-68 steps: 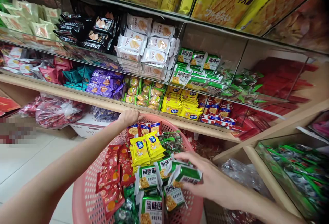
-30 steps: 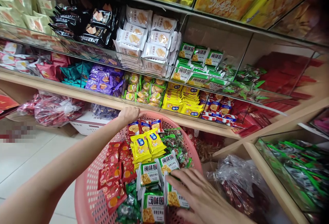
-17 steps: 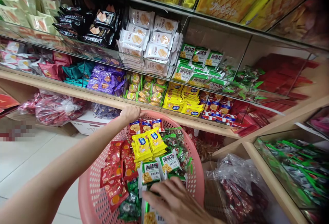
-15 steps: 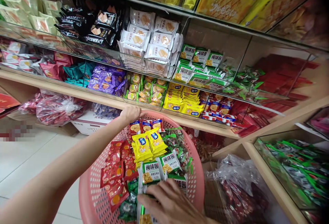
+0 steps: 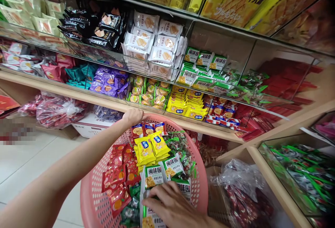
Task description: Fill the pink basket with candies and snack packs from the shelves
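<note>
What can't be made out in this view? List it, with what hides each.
All in the head view:
- Right hand: its grip, if any, on the green-and-white packets; the back of the hand covers it.
- Left hand: fingertips, turned out of sight at the rim.
- Pink basket: its near rim, cut off by the bottom edge.
- Red shelf packets: their print, blurred.
- Large yellow packs: their tops, cut off by the top edge.

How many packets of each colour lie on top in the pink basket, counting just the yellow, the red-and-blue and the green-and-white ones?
Yellow packets: 2, with more beneath
Red-and-blue packets: 3
Green-and-white packets: 4, some partly hidden by the right hand
Total: 9 on top in the pink basket; deeper ones cannot be counted.
</note>
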A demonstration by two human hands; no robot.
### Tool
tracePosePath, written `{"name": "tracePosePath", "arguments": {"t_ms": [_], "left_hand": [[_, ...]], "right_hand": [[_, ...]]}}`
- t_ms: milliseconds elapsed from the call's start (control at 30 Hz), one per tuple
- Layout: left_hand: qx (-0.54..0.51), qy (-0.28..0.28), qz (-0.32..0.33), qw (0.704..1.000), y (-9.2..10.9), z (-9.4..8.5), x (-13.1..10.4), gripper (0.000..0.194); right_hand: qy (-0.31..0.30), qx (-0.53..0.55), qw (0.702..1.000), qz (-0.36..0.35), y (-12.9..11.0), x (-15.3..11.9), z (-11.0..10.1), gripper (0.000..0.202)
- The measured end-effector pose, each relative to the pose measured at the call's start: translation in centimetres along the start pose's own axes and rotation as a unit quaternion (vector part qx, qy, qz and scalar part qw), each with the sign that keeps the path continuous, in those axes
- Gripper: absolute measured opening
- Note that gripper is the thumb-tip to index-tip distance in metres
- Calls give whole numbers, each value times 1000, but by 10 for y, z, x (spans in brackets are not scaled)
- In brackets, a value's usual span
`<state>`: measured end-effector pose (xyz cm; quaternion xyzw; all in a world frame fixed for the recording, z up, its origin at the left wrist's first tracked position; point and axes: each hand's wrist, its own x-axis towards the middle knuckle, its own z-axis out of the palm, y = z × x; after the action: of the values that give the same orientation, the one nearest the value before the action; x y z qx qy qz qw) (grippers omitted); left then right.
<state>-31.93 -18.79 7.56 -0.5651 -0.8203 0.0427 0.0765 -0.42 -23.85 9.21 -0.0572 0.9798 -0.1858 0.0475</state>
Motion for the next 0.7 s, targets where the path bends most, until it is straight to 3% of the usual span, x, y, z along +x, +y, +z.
{"name": "tracePosePath", "arguments": {"t_ms": [200, 333, 533, 700], "left_hand": [[6, -3, 5, 1000, 0, -2, -1, 82], [8, 1, 4, 1000, 0, -2, -1, 81], [1, -2, 0, 1000, 0, -2, -2, 80], [-18, -7, -9, 1000, -1, 1, -1, 78]], "right_hand": [[4, -1, 1000, -8, 7, -12, -3, 43], [0, 20, 1000, -6, 3, -12, -16, 44], [120, 47, 987, 100, 9, -23, -41, 25], [140, 7, 986, 91, 9, -25, -34, 24]]}}
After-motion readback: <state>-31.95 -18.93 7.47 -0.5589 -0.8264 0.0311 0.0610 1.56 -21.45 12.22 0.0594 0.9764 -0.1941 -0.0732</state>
